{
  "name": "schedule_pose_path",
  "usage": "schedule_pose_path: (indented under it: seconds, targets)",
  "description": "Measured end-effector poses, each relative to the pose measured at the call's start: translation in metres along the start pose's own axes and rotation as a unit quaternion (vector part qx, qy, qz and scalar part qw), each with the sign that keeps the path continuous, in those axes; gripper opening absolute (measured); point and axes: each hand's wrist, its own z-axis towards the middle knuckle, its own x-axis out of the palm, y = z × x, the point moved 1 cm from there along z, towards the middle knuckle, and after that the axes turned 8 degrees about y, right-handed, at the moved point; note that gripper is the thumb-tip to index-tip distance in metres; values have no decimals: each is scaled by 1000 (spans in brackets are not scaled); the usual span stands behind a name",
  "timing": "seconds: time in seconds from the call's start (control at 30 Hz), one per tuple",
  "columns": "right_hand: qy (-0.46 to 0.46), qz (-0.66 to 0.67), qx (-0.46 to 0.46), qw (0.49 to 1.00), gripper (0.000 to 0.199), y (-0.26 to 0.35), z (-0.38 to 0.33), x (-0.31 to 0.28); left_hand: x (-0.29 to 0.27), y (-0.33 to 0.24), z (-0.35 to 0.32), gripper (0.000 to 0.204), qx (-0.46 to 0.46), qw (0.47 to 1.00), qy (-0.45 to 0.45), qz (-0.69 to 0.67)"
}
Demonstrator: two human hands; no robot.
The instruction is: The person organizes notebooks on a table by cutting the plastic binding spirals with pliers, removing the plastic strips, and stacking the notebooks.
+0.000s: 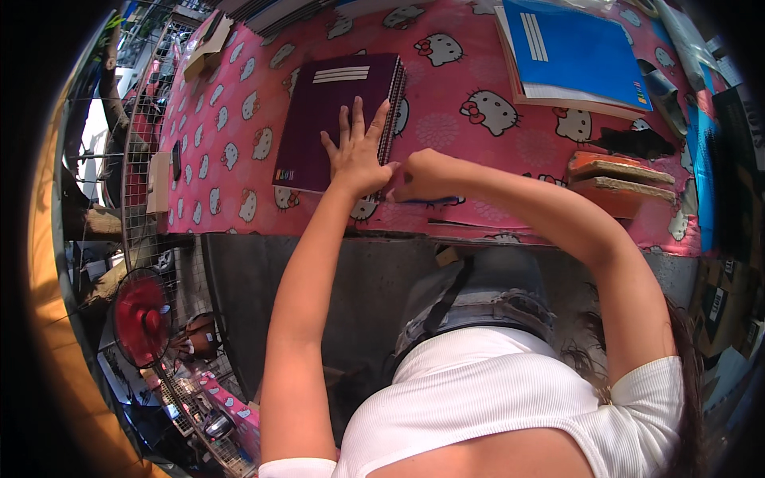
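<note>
The purple notebook (315, 119) lies left of the middle of the pink tablecloth (438, 131), cover up, tilted a little, with its spiral binding (388, 139) along the right side. My left hand (358, 163) rests on the near right part of the cover, fingers spread and straight, palm down, grasping nothing; the thumb points right, past the binding. My right hand (426, 177) is just beside the near end of that binding, close to my left thumb. Its fingers curl inward with the knuckles toward me, and I cannot tell whether they pinch the coil or something else. A blue strip (437, 201) shows beneath this hand, too covered to name.

I judge that the step in hand is working at the near end of the binding, with my left palm steadying the book. The next move probably calls for keeping that palm flat so that the notebook doesn't swivel, while my right fingertips do the fine work on the coil without catching the pages.

On the far right lies a stack of blue notebooks (574, 60), well apart from my hands. Nearer, on the right, an orange block (613, 183) sits by a dark cloth (636, 143).
</note>
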Motion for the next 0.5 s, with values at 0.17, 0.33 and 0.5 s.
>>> schedule_pose_path:
  seconds: [0.17, 0.33, 0.5]
  targets:
    - [-288, -392, -197, 852, 50, -17, -15, 26, 1, 3, 1, 104, 2, 1000, -4, -10]
    - [-330, -427, -248, 805, 48, -24, -6, 34, 2, 3, 2, 103, 13, 1000, -12, -20]
    - [-309, -337, -263, 849, 42, -16, -4, 27, 1, 1, 2, 105, 4, 1000, -4, -11]
